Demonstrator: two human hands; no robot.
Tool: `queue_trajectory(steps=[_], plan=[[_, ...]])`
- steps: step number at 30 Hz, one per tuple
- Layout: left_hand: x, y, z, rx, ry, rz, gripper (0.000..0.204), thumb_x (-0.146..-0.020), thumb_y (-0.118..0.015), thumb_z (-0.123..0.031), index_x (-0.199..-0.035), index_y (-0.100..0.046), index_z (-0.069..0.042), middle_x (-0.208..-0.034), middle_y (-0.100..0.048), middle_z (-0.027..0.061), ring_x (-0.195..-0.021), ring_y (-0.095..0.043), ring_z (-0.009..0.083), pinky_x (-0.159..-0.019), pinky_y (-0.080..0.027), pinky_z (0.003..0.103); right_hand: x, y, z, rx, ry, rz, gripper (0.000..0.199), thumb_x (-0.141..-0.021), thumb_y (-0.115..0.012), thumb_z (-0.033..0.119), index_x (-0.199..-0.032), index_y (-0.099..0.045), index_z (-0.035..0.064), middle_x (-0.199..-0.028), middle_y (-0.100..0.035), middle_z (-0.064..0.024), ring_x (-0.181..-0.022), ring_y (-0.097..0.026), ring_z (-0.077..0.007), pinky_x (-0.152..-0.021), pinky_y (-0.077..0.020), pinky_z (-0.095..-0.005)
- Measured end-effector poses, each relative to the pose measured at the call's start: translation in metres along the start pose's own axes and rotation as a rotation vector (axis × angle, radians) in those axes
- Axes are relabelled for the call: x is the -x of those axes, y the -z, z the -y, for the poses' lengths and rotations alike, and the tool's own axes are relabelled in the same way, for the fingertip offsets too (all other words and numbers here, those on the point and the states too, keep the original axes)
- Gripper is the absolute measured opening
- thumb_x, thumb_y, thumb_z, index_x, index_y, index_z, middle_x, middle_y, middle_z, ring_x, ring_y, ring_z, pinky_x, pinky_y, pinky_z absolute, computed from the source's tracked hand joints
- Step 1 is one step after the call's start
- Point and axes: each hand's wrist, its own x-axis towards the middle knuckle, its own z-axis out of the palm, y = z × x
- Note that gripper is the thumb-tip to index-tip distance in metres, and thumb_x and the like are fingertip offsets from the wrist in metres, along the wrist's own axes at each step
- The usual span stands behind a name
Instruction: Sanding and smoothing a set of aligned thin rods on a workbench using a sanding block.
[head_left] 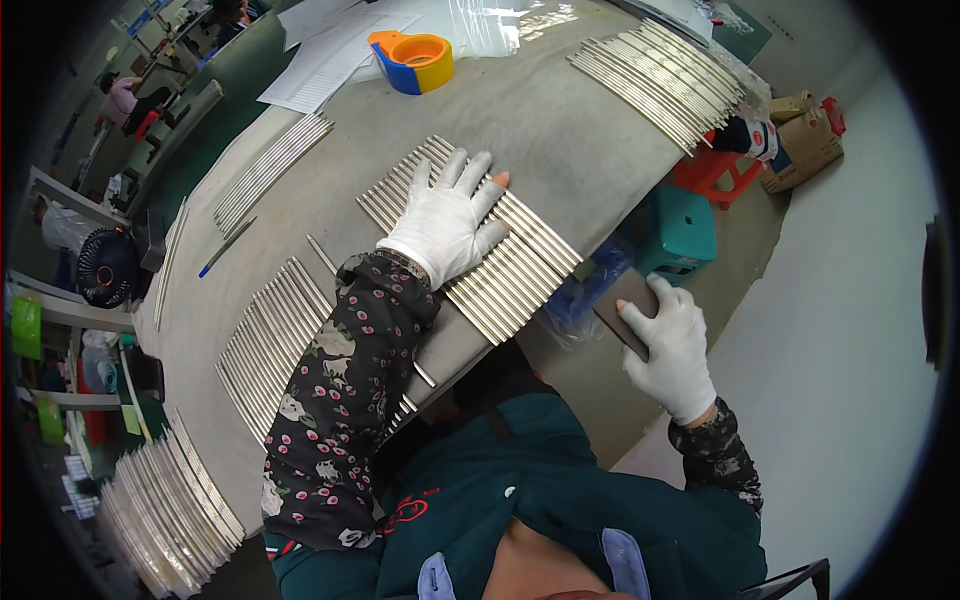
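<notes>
In a white glove with bare fingertips showing, my left hand (447, 215) lies flat, fingers spread, across a row of shiny metal rods (510, 290) near the table edge. My right hand (672, 350), gloved the same way, is off the table edge to the right. It grips a flat brown-grey block (632, 288), whose exact kind I cannot make out. Left of my left forearm lies another row of metal rods (265, 355), partly covered by the sleeve. A single loose rod (425, 374) shows beside the forearm.
On the grey table (500, 110) are an orange-and-blue tape dispenser (430, 75), papers (325, 70), a pen (228, 247) and more rods (655, 85). Wrapped rod bundles (165, 510) sit at lower left. Right of the table stand a teal stool (682, 230) and a cardboard box (808, 150).
</notes>
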Motion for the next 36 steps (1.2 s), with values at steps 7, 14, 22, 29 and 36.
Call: queue_trajectory(steps=[7,14,22,29,36], plan=[[-0.011,-0.003,0.008,-0.004,-0.019,-0.001,0.058,-0.093,-0.041,-0.046,-0.142,-0.038,-0.015,-0.149,-0.031,0.0135,-0.139,-0.025,0.0335,-0.111,-0.018,0.057,-0.013,-0.003,0.012,-0.227,-0.041,-0.181,0.051,-0.058,-0.07,0.013,-0.109,-0.064,0.0111,-0.125,-0.048,-0.0219,-0.106,-0.049,-0.0375,-0.088,-0.0433,-0.0441],[-0.032,-0.005,0.0,-0.047,0.004,-0.017,0.057,-0.094,-0.04,-0.047,-0.142,-0.038,-0.017,-0.148,-0.032,0.0125,-0.14,-0.023,0.0321,-0.112,-0.016,0.056,-0.029,-0.007,0.028,-0.25,0.041,-0.22,0.054,-0.057,-0.072,0.015,-0.111,-0.062,0.0111,-0.126,-0.047,-0.021,-0.105,-0.049,-0.0375,-0.088,-0.0436,-0.044],[-0.001,0.018,0.031,0.009,-0.112,-0.377,0.071,-0.091,-0.031,-0.064,-0.146,-0.029,-0.018,-0.152,-0.021,0.0186,-0.14,-0.017,0.0386,-0.112,-0.012,0.057,0.002,-0.019,0.02,-0.304,0.07,-0.185,0.057,-0.056,-0.07,0.011,-0.112,-0.061,0.009,-0.125,-0.047,-0.0222,-0.104,-0.05,-0.0379,-0.089,-0.0435,-0.0442],[0.152,0.044,0.082,-0.022,0.065,-0.093,0.074,-0.091,-0.028,-0.066,-0.148,-0.024,-0.019,-0.152,-0.02,0.0186,-0.14,-0.019,0.0395,-0.111,-0.016,0.055,0.005,-0.017,0.021,-0.386,0.198,-0.185,0.062,-0.054,-0.07,0.009,-0.115,-0.059,0.0076,-0.127,-0.046,-0.0229,-0.106,-0.05,-0.0392,-0.09,-0.0428,-0.0454],[0.167,0.015,0.063,-0.09,0.019,-0.022,0.063,-0.093,-0.04,-0.05,-0.146,-0.028,-0.017,-0.148,-0.027,0.0209,-0.136,-0.027,0.0421,-0.108,-0.02,0.059,0.0,-0.018,0.043,-0.417,0.301,-0.167,0.065,-0.051,-0.07,0.012,-0.115,-0.059,0.0074,-0.128,-0.046,-0.0233,-0.106,-0.05,-0.039,-0.09,-0.0426,-0.0457]])
